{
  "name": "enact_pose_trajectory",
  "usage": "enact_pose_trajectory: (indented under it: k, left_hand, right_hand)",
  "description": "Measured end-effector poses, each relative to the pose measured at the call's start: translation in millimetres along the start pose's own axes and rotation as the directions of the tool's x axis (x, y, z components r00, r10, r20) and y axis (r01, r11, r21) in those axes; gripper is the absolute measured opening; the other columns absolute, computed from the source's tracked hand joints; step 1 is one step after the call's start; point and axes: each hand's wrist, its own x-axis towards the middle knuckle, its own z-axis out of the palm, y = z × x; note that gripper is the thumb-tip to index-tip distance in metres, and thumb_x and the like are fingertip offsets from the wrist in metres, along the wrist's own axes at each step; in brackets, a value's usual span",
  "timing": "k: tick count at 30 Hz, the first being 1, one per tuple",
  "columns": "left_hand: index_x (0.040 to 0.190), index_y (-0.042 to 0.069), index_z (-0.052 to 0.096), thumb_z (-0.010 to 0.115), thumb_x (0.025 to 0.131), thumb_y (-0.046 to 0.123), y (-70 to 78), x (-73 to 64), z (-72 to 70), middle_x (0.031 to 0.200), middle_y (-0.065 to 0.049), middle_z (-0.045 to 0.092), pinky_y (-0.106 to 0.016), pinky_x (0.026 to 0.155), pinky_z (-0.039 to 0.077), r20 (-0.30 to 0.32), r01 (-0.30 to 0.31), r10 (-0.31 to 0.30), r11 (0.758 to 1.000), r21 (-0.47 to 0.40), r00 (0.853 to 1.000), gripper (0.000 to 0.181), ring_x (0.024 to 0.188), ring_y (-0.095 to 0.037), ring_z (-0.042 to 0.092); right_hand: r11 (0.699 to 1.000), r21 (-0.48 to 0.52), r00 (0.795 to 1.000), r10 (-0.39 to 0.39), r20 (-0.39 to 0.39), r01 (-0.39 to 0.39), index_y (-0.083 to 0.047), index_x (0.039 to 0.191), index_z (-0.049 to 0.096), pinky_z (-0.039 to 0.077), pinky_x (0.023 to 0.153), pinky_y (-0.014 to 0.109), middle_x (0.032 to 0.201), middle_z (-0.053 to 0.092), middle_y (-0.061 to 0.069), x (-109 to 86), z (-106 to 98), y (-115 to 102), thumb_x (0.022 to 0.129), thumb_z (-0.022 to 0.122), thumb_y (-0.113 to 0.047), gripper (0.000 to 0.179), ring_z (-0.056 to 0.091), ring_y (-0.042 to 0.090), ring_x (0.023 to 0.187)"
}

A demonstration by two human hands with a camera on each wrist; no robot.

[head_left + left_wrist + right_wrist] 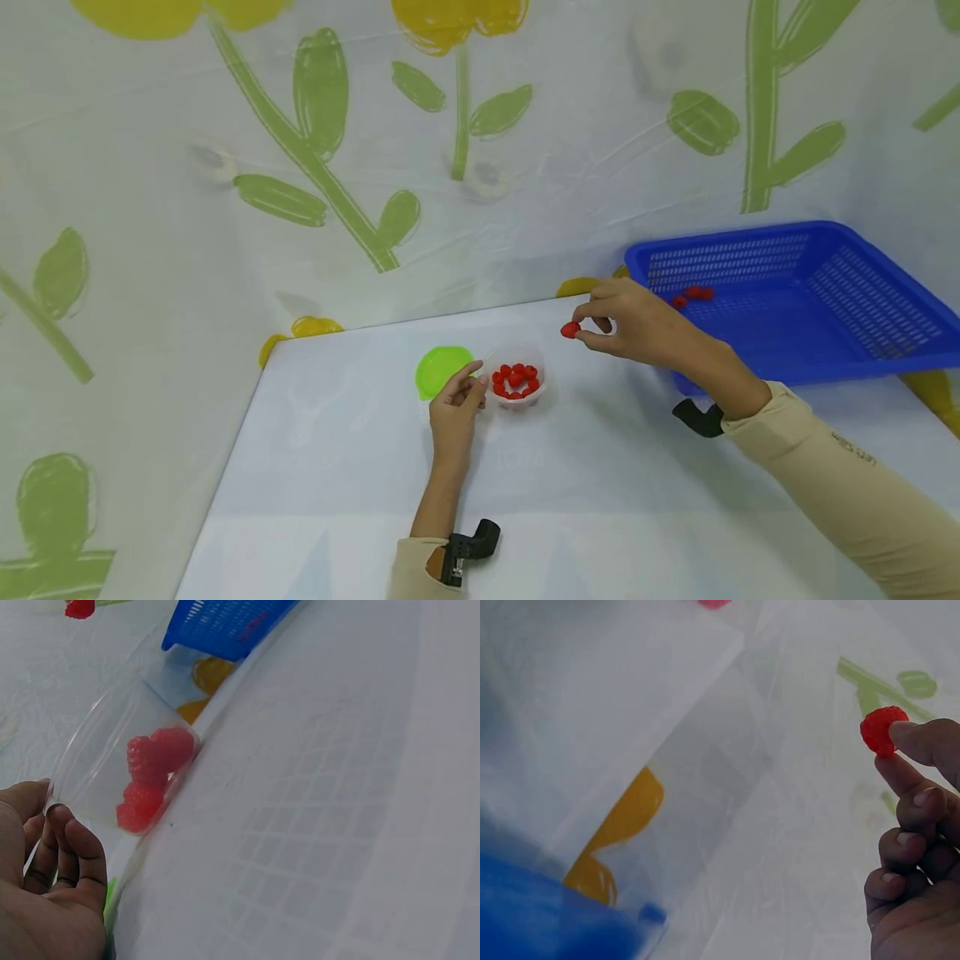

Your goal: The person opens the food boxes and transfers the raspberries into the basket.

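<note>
Between thumb and forefinger my right hand (637, 321) pinches a red raspberry (883, 730), held above the table between the blue basket and the clear cup. My left hand (456, 408) grips the rim of that clear plastic cup (97, 742) by its left side, thumb and fingers pinching the edge. Several red raspberries (515, 380) lie in the bottom of the cup, which stands on the white table. In the left wrist view the raspberries (154, 761) show through the cup's wall.
A bright green lid (442, 372) lies left of the cup, partly behind my left hand. The blue basket (787, 367) stands at the right, with a few raspberries (693, 294) at its left end. A flower-printed sheet (525, 208) rises behind the table.
</note>
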Motion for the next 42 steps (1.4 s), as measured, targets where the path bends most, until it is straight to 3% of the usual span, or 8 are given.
enact_pose_trajectory:
  k: [9,15,21,30,42]
  left_hand:
    - [0.125,0.012,0.070,0.072,0.095,0.024,-29.1,7.7,-3.2,0.095,-0.009,0.061,-0.019,0.072,0.052,0.006,-0.002,0.002,1.000,-0.021,1.000,0.033,0.079,-0.020,0.058]
    - [0.123,0.017,0.072,0.073,0.093,0.028,-27.8,7.9,-3.1,0.095,-0.007,0.062,-0.020,0.073,0.053,-0.011,0.000,0.000,1.000,-0.002,1.000,0.032,0.080,-0.022,0.059]
    - [0.126,0.012,0.070,0.071,0.096,0.020,-23.7,9.3,-4.0,0.096,-0.008,0.062,-0.023,0.075,0.054,-0.008,0.020,-0.020,1.000,0.017,1.000,0.032,0.083,-0.030,0.060]
    - [0.124,0.018,0.071,0.073,0.093,0.029,-29.2,8.6,-3.3,0.098,-0.008,0.062,-0.020,0.074,0.053,-0.022,0.028,-0.028,1.000,0.009,0.999,0.033,0.079,-0.019,0.059]
    - [0.123,0.020,0.071,0.073,0.093,0.032,-29.5,8.1,-1.0,0.097,-0.008,0.062,-0.021,0.075,0.054,-0.012,-0.013,0.013,1.000,0.027,1.000,0.032,0.080,-0.020,0.059]
  right_hand:
    - [0.993,-0.052,0.994,0.103,-0.033,-0.104,-0.012,0.092,0.077,0.035,0.063,0.031,0.070,0.044,-0.007,-27.3,-23,17,0.079,0.083,-0.006,0.015,0.042,0.016,0.073]
    - [0.993,-0.060,0.993,0.095,-0.070,-0.099,-0.011,0.092,0.079,0.035,0.063,0.031,0.069,0.042,-0.008,-37.3,-33,33,0.076,0.085,-0.004,0.018,0.040,0.013,0.072]
    - [0.992,-0.071,0.990,0.093,-0.106,-0.101,-0.009,0.091,0.079,0.037,0.061,0.031,0.069,0.045,-0.007,-44.2,-44,45,0.071,0.088,-0.002,0.023,0.042,0.014,0.070]
    - [0.970,-0.118,0.977,0.206,-0.054,-0.211,-0.006,0.095,0.078,0.037,0.062,0.033,0.072,0.048,-0.004,-56.6,-58,62,0.077,0.086,-0.007,0.020,0.043,0.017,0.073]
    - [0.932,-0.192,0.950,0.312,0.000,-0.306,-0.005,0.103,0.078,0.038,0.061,0.035,0.074,0.051,-0.002,-70.2,-74,84,0.082,0.083,-0.012,0.023,0.044,0.018,0.072]
